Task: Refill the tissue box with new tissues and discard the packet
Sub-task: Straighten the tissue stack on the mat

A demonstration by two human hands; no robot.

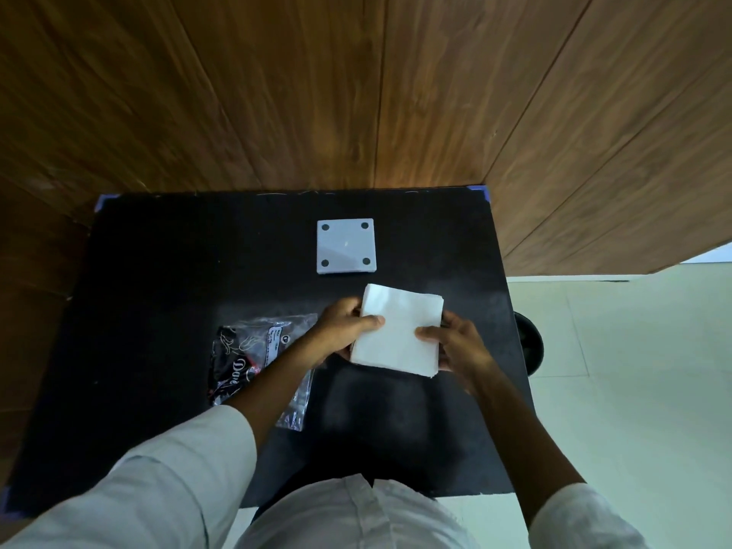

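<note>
I see my left hand and right hand pinching a white tissue stack by its two side edges, held over the black counter. The emptied packet lies left under my forearm. Farther back sits a square white plate.

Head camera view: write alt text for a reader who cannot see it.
Both hands, left hand and right hand, hold a square stack of white tissues above a black table. An emptied clear plastic packet with black print lies at left; a square white plate with four dark dots lies beyond.
</note>
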